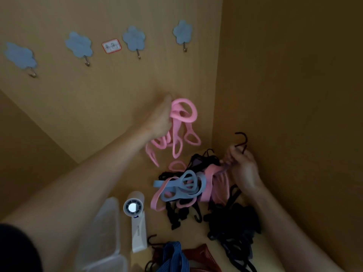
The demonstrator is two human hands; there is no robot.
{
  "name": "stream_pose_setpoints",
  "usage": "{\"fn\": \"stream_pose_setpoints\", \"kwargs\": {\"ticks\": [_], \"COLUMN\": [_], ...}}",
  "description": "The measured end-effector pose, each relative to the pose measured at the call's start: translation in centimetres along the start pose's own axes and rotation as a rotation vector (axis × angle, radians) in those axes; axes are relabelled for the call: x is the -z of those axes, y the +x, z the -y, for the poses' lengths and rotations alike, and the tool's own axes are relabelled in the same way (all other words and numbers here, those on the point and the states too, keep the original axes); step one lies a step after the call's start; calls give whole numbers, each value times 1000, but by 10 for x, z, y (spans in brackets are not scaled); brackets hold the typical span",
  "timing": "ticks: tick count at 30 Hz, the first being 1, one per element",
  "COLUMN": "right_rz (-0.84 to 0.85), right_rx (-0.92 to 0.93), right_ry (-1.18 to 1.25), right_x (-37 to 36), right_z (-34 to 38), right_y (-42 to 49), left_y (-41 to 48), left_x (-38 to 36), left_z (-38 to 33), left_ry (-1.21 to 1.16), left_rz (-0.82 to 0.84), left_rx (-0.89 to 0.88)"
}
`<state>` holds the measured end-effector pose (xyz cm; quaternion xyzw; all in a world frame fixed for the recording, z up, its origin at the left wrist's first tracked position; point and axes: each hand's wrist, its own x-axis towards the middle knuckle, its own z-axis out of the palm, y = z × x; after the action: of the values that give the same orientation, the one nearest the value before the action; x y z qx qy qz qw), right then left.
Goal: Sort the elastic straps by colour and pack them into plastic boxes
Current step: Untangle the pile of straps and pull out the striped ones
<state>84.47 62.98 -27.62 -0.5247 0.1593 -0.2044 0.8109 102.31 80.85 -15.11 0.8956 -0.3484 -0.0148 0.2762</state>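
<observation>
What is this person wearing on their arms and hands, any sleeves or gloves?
No gloves on the left hand or the right hand, and no ring or watch shows, though the picture is blurry. Both forearms are uncovered. A dark sleeve covers the left upper arm.

Wall sticker (pixel 111 46), fan handle (pixel 138 234) print: too blurred.

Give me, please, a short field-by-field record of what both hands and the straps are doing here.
Left hand: grips a lifted bunch of pink straps
Right hand: pinches a dark hooked strap at the mixed pile
Pile colours: pink, blue-grey, black
Plastic box: lower left, translucent
Nearby: white handheld fan beside the box
</observation>
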Motion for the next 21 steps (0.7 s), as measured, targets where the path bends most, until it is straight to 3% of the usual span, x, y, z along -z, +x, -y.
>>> {"fn": "stream_pose_setpoints", "kwargs": {"ticks": [7,11,15,21], "right_rz": [-11,0,24,97], "right_rx": [115,113,179,333], "right_ry": [-119,-25,33,145], "right_x": [-36,-43,-54,-74], "right_z": [45,62,94,145], "right_y": [3,3,5,0], "left_y": [-34,-48,-51,-47], "left_x": [-91,-126,-134,-118], "left_z": [47,64,76,86], "left_ry": [314,330,279,384], "left_rz": [214,294,343,357], "left_rx": [39,73,208,336]}}
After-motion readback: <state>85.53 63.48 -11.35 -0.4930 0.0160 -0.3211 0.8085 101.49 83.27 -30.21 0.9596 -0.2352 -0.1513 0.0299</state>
